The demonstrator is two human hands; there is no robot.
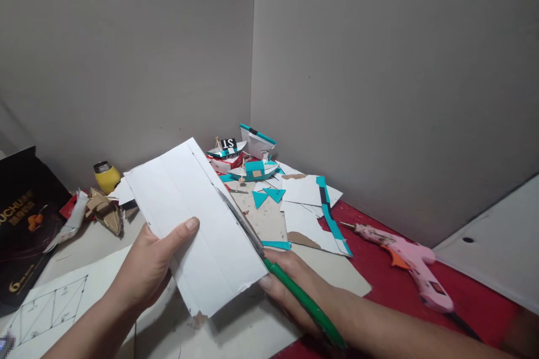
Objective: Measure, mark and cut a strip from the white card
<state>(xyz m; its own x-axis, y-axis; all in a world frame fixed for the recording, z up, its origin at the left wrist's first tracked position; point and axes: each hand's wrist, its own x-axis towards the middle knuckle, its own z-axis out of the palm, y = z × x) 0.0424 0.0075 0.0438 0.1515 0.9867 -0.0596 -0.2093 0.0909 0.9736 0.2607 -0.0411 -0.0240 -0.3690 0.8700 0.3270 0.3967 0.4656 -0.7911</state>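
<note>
My left hand [162, 252] grips a white sheet of card [189, 202] by its left side, thumb on top and fingers underneath. Faint pencil lines and small dark marks run near the card's edges. Green-handled scissors [303, 300] are in my right hand [290, 275], partly hidden behind their handle. The blades lie along the card's right edge, pointing up and away. The card's near edge looks torn, and it is held tilted above the table.
Small paper boats [255, 171] and teal triangles [268, 196] lie beyond the card. White cardboard scraps [309, 210] sit right of them. A pink glue gun [404, 258] rests on the red surface. At left are a black box [25, 224], a yellow jar [106, 178] and a drawn sheet [63, 303].
</note>
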